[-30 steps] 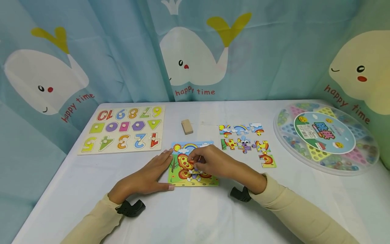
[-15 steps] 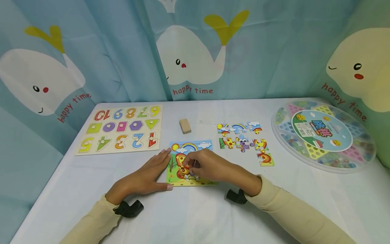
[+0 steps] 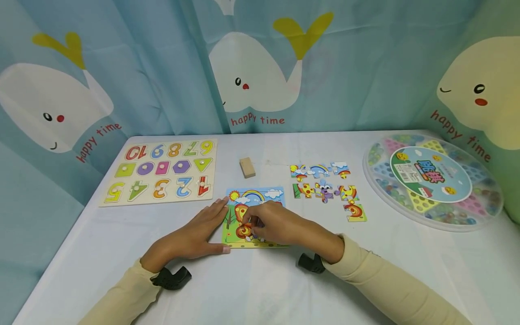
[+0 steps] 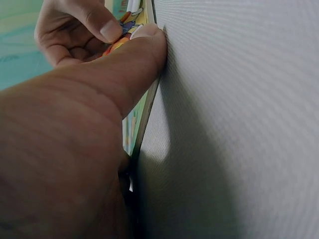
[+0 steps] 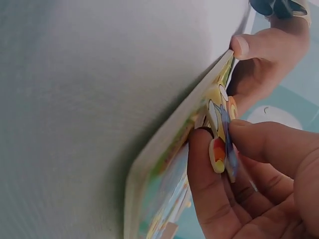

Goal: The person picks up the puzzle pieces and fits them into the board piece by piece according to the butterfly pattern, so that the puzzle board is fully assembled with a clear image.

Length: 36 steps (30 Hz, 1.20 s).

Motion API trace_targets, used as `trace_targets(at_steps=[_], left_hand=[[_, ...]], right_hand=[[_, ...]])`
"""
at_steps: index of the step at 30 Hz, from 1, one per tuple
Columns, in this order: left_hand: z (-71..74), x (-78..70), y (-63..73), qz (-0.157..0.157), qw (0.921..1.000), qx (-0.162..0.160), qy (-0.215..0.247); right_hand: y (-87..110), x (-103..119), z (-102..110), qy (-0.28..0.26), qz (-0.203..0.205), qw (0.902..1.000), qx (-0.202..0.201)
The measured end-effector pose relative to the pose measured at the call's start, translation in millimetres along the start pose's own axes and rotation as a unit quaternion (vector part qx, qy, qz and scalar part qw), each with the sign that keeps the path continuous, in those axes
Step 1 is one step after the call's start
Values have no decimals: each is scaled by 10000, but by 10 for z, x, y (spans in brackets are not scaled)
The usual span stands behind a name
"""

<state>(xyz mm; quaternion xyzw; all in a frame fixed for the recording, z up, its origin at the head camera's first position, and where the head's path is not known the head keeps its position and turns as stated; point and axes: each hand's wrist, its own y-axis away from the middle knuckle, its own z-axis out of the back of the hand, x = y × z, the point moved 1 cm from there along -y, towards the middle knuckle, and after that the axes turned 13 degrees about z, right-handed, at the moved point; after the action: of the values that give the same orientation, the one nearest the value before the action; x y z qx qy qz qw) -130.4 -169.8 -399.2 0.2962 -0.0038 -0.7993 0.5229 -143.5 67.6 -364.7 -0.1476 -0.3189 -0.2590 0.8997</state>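
Note:
The puzzle board (image 3: 253, 245), with a picture of a rainbow and a butterfly, lies in front of me on the table. Along its left edge my left hand (image 3: 192, 237) lies spread, thumb at the near corner and fingertips at the far part of that edge. My right hand (image 3: 278, 221) is over the board's middle and hides much of the lower right picture. In the right wrist view its thumb and fingers pinch a jigsaw piece (image 5: 218, 112) printed yellow, white and purple, tilted up at the board. The left wrist view shows my left thumb (image 4: 129, 64) pressing the board's edge.
Several loose jigsaw pieces (image 3: 306, 190) are laid out in rows right of the board. Behind it lies a small wooden block (image 3: 247, 167). A number-and-shape peg board (image 3: 148, 201) lies back left, a round marble game box (image 3: 432, 174) back right. A whale-print curtain (image 3: 260, 72) hangs behind.
My right hand has shifted toward the near part of the board, its fingers now over the lower butterfly picture. My left hand keeps its place at the edge. The head view has shifted slightly.

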Motion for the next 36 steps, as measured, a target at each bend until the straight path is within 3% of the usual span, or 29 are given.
trace_targets(at_steps=[8,19,36], left_hand=[[-2,-6,-6,49,10000,35,-30],[-3,9,-13,87,9999,19,-98],[-5,2,-13,72,9999,49,-50]], right_hand=[[8,15,-18,232,-231,9994,-52],[19,5,-43,537,-40,9984,-165],[-8,3,-61,817,-123,9964,191]])
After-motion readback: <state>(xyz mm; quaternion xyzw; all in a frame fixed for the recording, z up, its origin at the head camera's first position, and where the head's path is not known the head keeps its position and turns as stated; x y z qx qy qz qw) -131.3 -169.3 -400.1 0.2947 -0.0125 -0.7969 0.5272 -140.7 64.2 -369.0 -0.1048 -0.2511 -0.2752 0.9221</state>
